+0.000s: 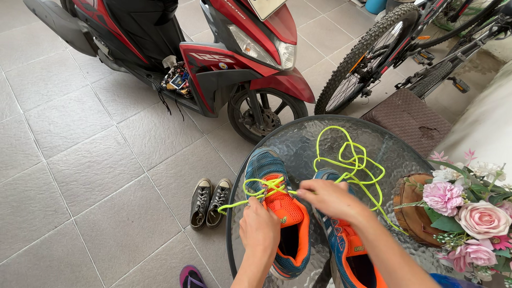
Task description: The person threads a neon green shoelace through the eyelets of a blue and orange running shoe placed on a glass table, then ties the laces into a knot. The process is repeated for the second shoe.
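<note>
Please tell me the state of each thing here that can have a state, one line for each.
left hand: fingers pinching the yellow lace
right hand: pulling the lace sideways
left shoe: on glass table, partly laced
right shoe: on table, unlaced
dark sneakers: on floor, laced
scooter: parked
flowers: in basket

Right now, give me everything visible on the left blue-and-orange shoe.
The left shoe is a teal-blue mesh trainer with an orange tongue and lining, toe pointing away, lying flat on the round glass table. A neon-yellow lace is threaded partway through its eyelets. The left hand holds it at the tongue; the right hand pulls the lace. A second matching shoe lies beside it.
</note>
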